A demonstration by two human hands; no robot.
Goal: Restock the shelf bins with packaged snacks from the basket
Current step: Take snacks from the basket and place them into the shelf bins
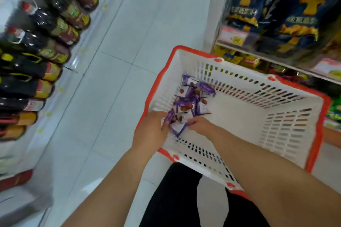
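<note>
Both hands [153, 129] [200, 125] gather purple snack packets [188, 97] in basket [287, 140] beside bottles [60, 16]

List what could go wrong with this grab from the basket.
1. Both hands, left hand and right hand, are gathering loose purple snack packets at once; an overfull handful could spill onto the floor tiles.
2. The packets sit bunched in one corner of the white basket, and some may be missed.
</note>
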